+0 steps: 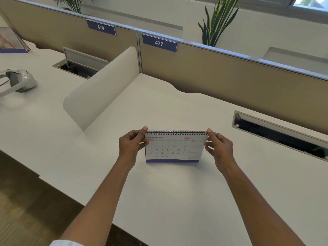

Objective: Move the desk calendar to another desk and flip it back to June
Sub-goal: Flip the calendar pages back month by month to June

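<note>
A: Where is the calendar (pixel 174 148)?

B: It stands upright on the white worktop (pixel 177 192) below the sign reading 477 (pixel 159 43), in the middle of the view, with its purple base edge resting on the surface. The page facing the camera reads September 2026.

A: What are the hands doing?

B: The left hand (pixel 131 144) pinches the top left corner at the spiral binding, thumb in front and a fingertip over the top edge. The right hand (pixel 219 148) does the same at the top right corner. Each grip is clenched on the calendar, one at either end of the wire spiral.

A: Is it lifted?

B: No, the base looks to be touching the worktop; a faint shadow lies just in front of it.

A: What else is around?

B: A rounded white divider (pixel 103 86) rises between this worktop and the one to the left, which sits below a sign reading 476 (pixel 101 27). On that left one rests a grey headset (pixel 21 80) with its strap, and further back a second calendar (pixel 12 40) stands at the frame's edge. An open cable hatch (pixel 78 63) is set into the left surface, and a long cable slot (pixel 280 134) is to the right of the hands. Tan partition panels (pixel 230 71) run along the back, with green plants (pixel 216 22) behind them.
</note>
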Demonstrator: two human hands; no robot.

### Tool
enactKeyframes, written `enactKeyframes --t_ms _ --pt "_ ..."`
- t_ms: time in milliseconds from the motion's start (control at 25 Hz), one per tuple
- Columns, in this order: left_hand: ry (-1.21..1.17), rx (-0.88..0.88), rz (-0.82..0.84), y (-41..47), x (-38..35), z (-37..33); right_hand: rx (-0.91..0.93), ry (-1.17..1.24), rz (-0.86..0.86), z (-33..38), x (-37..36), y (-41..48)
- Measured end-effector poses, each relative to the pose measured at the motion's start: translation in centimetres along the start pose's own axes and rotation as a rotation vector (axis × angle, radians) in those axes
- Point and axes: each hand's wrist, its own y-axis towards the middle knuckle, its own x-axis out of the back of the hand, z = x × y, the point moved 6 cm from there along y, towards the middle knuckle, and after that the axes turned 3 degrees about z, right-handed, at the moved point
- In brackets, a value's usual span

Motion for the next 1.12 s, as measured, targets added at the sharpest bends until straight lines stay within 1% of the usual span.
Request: enactKeyframes --t_ms 200,320,440,560,680,800,920,1080,1120 --pt "0.022 0.005 -0.058 0.1 0.0 0.2 -0.001 0.033 0.010 -0.4 -0.3 -0.1" --pt "0.036 0.000 -0.091 0.1 0.3 0.5 -0.024 0.007 -0.036 -0.9 0.0 -0.1" --pt "0.088 0.006 -0.178 -0.3 1.7 1.9 -0.076 -0.005 -0.111 -2.9 1.4 -0.1" --pt "0.081 0.066 -0.253 -1.3 3.4 4.9 -0.116 -0.055 -0.104 -6.0 2.4 -0.8" --pt "0.112 0.120 -0.232 -2.5 3.8 7.7 -0.159 -0.083 -0.049 -8.8 2.6 -1.7" --pt "0.166 0.125 -0.200 -3.4 3.7 8.7 -0.150 -0.057 -0.016 -9.9 2.4 -2.4" --pt "0.192 0.117 -0.212 -3.7 4.0 8.9 -0.125 -0.035 -0.036 -10.3 2.6 -2.8" --pt "0.366 0.069 -0.216 -4.2 4.3 8.8 -0.114 -0.020 -0.079 -10.4 3.0 -3.1" --pt "0.373 0.060 -0.215 -4.4 4.3 8.8 -0.112 -0.016 -0.087 -10.4 3.1 -3.1"
